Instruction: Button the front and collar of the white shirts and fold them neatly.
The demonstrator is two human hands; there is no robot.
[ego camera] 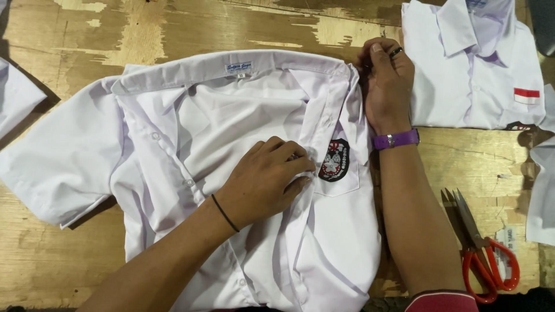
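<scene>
At the far left edge a scrap of white cloth [14, 95] shows, cut off by the frame. The open white shirt [191, 121] lies face up on the worn wooden table [75, 34], collar away from the person, one short sleeve spread left. The left hand [263, 179] rests on the button strip beside the chest badge [334, 160], fingers curled and pinching the fabric edge. The right hand [386, 81] is closed on the shirt's right shoulder seam.

Judging from this, the strip could slip from the pinch and crease unevenly, since loose folds bunch under the left wrist; a pull at the shoulder could drag the whole shirt askew. The scissors [484, 254] lie open near the right forearm, and a sleeve could snag them.

Count: one open shirt, one folded shirt [474, 75], one pair of scissors, two cloth scraps at the edges, including the one at right [543, 190].
</scene>
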